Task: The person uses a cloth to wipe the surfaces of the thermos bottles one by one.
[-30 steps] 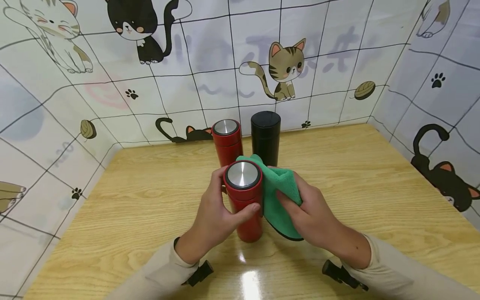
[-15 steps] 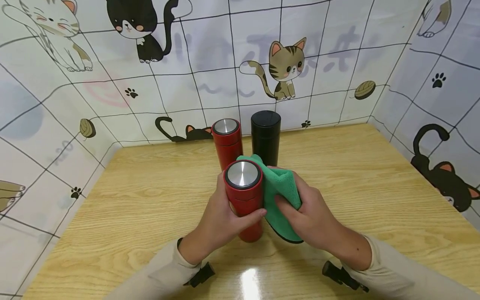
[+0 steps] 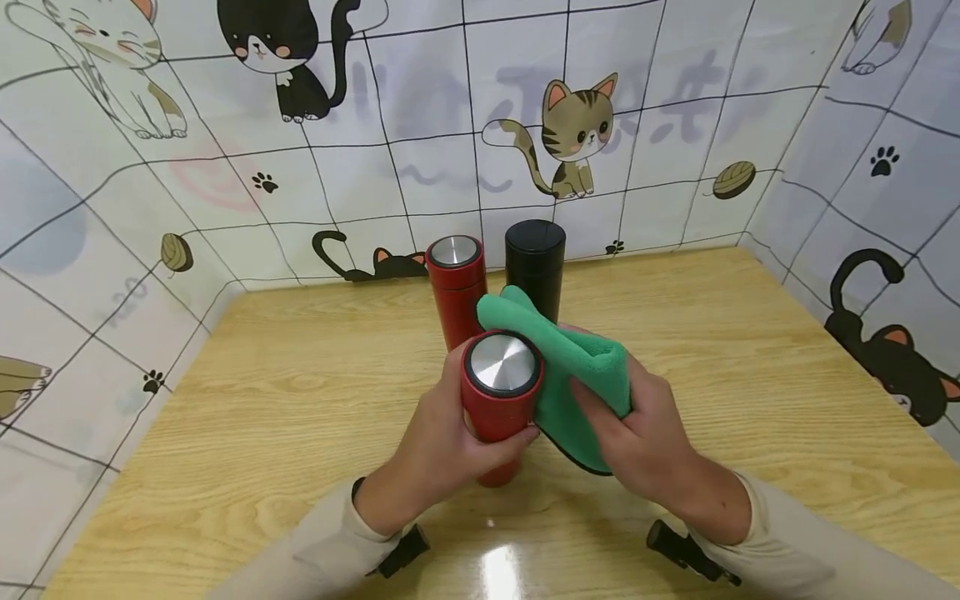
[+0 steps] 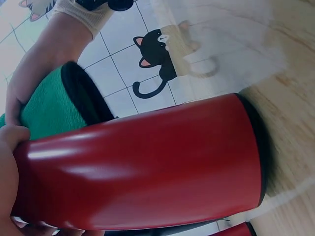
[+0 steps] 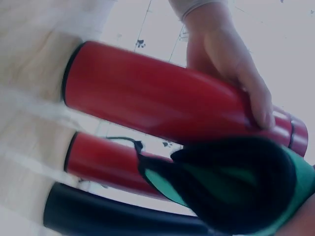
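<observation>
My left hand (image 3: 438,446) grips a red thermos (image 3: 498,417) with a brushed silver lid top, its thumb lying across the front. The thermos leans a little, its top towards me and to the right. In the left wrist view its black-rimmed base is close to the table; I cannot tell whether they touch. On the right, my right hand (image 3: 656,437) holds a folded green cloth (image 3: 558,417) with dark edging, the thumb pressing into the fold. The cloth lies against the upper right side of the thermos. Fingers behind thermos and cloth are hidden in the head view.
Behind my hands stand a second red thermos (image 3: 456,292) and a black thermos (image 3: 535,267), both upright and partly covered. The wooden table (image 3: 315,375) ends at a wall sheet printed with cats (image 3: 577,133) and grid lines. In the right wrist view the black thermos (image 5: 108,211) is nearest the cloth's underside.
The held thermos's top has tipped right and towards me. My right hand and the cloth have shifted slightly right and up. Earlier, the left thumb slid further across the thermos. The rear thermoses stay put.
</observation>
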Motion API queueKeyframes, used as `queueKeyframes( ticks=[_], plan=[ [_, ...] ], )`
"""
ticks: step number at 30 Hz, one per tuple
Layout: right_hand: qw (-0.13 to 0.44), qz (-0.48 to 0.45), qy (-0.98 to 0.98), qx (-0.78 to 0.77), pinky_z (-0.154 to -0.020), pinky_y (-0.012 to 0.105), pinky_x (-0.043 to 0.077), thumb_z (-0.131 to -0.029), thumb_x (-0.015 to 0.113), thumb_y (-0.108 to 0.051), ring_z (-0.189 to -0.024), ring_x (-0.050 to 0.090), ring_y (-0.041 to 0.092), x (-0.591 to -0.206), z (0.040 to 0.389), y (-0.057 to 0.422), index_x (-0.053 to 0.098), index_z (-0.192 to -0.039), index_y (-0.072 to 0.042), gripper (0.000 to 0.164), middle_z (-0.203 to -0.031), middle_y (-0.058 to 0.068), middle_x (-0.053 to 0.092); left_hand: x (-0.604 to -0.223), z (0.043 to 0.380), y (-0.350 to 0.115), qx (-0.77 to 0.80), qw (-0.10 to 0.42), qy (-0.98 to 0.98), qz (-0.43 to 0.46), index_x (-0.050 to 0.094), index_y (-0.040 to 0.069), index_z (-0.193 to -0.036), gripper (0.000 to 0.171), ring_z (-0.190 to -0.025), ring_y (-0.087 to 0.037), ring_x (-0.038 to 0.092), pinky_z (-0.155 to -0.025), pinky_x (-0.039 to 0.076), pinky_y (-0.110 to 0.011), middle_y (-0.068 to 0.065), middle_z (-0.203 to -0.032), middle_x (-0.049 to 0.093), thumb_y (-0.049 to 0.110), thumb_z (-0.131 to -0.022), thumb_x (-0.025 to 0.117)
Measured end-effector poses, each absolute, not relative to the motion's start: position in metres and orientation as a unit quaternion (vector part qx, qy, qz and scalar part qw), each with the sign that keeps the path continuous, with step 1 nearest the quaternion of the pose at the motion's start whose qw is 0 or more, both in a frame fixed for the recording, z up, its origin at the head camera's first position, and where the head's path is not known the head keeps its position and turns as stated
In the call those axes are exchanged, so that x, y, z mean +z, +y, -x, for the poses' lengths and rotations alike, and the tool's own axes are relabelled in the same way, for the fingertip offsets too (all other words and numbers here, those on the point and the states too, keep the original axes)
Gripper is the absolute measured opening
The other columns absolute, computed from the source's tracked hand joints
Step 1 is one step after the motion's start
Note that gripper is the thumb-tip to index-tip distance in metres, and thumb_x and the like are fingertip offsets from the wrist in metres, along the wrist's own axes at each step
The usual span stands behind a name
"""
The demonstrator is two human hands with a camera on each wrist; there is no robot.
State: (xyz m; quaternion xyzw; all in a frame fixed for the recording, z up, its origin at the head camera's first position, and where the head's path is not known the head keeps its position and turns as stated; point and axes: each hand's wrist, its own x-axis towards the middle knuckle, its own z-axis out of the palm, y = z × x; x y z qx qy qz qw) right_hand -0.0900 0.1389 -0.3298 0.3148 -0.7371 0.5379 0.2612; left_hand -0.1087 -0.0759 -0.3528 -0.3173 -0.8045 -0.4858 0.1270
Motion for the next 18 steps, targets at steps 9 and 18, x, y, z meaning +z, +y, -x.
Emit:
queueKeyframes(
  ticks=[9,18],
  plan=[
    [0.481,-0.475,-0.621,0.397,-0.108,0.034,0.048,-0.102,0.052,-0.012,-0.128,0.061,0.029,-0.318,0.099,0.13,0.068,-0.105,0.013,0.029,-0.124,0.018,0.07,-0.352,0.104,-0.071,-0.353,0.245,-0.821,0.376,0.048,0.007,-0.132,0.079,-0.104,-0.015,0.067,-0.089,0.059,-0.03,-0.004,-0.117,0.065,0.033,-0.07,0.089],
    [0.482,-0.497,-0.637,0.339,-0.109,0.033,0.047,-0.101,0.055,-0.016,-0.126,0.062,0.03,-0.32,0.102,0.136,0.071,-0.106,0.008,0.029,-0.117,0.02,0.072,-0.352,0.106,-0.073,-0.28,0.284,-0.847,0.351,0.056,0.009,-0.123,0.068,-0.096,-0.015,0.068,-0.084,0.061,-0.031,-0.004,-0.109,0.065,0.037,-0.07,0.087]
  ],
)
